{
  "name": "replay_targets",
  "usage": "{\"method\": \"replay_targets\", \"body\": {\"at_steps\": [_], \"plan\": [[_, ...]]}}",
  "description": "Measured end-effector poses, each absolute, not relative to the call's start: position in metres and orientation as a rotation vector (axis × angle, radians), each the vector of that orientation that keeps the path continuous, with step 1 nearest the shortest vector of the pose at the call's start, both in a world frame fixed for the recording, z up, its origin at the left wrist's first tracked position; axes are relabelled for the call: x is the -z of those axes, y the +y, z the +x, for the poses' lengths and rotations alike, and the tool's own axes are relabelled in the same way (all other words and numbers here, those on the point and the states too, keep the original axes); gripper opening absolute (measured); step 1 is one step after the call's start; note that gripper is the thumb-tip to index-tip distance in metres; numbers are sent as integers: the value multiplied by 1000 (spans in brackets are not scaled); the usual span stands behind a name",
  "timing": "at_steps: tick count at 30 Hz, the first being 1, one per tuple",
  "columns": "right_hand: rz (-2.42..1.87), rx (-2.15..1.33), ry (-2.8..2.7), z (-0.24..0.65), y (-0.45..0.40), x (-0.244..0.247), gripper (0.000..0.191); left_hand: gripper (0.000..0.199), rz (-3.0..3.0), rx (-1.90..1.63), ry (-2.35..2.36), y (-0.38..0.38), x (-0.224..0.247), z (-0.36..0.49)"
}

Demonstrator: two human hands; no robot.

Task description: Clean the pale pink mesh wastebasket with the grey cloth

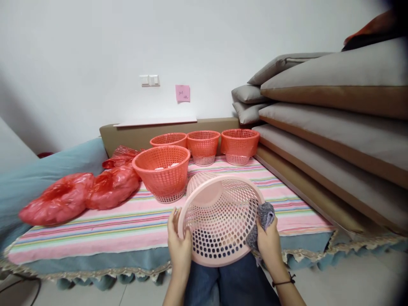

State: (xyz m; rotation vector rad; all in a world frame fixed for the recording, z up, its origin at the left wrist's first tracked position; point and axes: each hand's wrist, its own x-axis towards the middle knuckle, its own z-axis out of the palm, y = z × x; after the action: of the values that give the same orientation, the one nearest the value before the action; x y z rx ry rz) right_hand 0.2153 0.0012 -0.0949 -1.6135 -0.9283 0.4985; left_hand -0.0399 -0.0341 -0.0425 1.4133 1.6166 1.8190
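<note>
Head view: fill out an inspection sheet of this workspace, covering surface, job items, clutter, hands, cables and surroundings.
Surface: striped cloth, teal fabric along its front edge.
Job items: pale pink basket, tilted, opening toward the camera; gray cloth at its right rim.
Clutter: four orange baskets, the front one holding white items; red plastic bags at left.
Hands: left hand grips the rim; right hand holds the gray cloth.
Cables: dark cable on the floor, lower left.
Surroundings: stacked cushions at right; wall switches; pink note.

Home, living-room look: sofa [73, 159] under striped cover [105, 231], stacked cushions [334, 121], wall switches [149, 80]
</note>
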Motion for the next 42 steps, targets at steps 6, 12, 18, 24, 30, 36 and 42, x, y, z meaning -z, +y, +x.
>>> {"method": "replay_targets", "body": {"at_steps": [6,12,18,24,30,36,42], "plan": [[-1323,-571,-905,224,12,83,66,50,1480,-1647,1588,-23,61,-47],[-1198,40,-1534,205,21,-22,65,60,1826,-1523,1416,-11,4,-46],[-996,391,-2124,156,5,-66,85,76,2017,-1433,1358,-10,-23,-28],[-1203,362,-1860,177,19,-46,82,69,1956,-1463,1393,-9,-14,-34],[-1375,160,-1510,218,20,6,80,67,1937,-1457,1428,-11,-7,-43],[-1276,70,-1450,214,23,-13,69,71,2095,-1310,1378,-9,-25,-33],[-1094,393,-2008,160,14,-65,80,77,2157,-1309,1316,-6,-36,-20]]}}
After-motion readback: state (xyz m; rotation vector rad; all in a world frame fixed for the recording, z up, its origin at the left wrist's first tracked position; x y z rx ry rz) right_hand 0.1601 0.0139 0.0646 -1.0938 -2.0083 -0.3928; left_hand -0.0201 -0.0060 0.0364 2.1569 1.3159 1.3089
